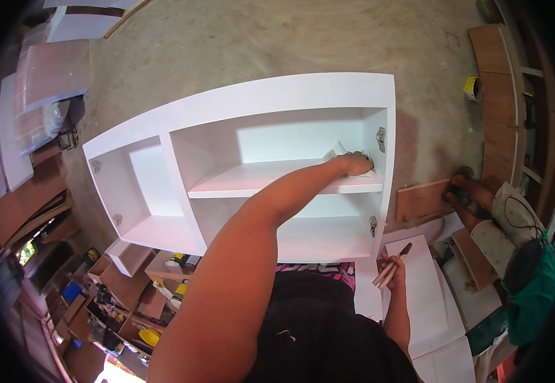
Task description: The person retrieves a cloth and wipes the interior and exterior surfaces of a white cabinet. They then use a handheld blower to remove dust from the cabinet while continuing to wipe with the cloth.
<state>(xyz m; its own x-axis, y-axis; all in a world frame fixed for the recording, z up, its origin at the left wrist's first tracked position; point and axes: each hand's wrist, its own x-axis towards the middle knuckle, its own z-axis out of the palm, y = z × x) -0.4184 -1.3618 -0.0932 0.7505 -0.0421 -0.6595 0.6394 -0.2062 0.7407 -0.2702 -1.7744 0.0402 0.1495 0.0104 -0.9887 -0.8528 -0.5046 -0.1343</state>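
Observation:
A white cabinet with open compartments lies before me. My left arm reaches across it, and my left hand is closed on a crumpled white cloth at the right end of the middle shelf. Metal hinges are fixed inside the right side wall, one close to that hand. Lower right, beside the cabinet, my right hand grips slim tools with light wooden handles; a dark end sticks out at the top. Their exact kind is too small to make out.
Another person in green is at the right, near a wooden board. White panels lie below my right hand. Wrapped panels are stacked at the left. A cluttered wooden rack stands lower left. A can sits upper right.

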